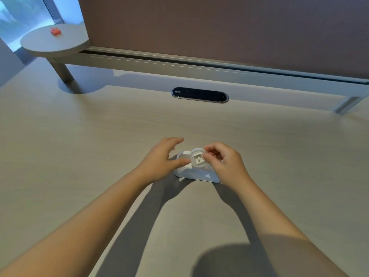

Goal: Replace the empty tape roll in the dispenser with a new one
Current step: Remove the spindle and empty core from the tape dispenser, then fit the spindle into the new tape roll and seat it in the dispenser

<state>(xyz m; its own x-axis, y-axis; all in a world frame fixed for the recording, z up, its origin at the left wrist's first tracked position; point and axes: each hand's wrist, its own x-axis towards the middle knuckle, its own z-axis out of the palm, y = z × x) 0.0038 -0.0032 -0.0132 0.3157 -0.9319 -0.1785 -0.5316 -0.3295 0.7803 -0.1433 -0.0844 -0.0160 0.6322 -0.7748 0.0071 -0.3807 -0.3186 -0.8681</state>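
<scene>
A white tape dispenser (196, 174) stands on the light wood desk (99, 146) in front of me. A white ring-shaped tape roll (197, 159) with a hub in its middle sits at the dispenser's top. My right hand (225, 164) pinches the roll's right edge with thumb and fingers. My left hand (162, 162) is at the dispenser's left end, thumb tip touching the roll's left side, the other fingers spread above. The dispenser's far side is hidden behind both hands.
A dark oval cable port (199, 94) is set in the desk behind the dispenser. A brown partition panel (219, 27) runs along the back. At the far left a round raised shelf (54, 42) carries a small red object (55, 31).
</scene>
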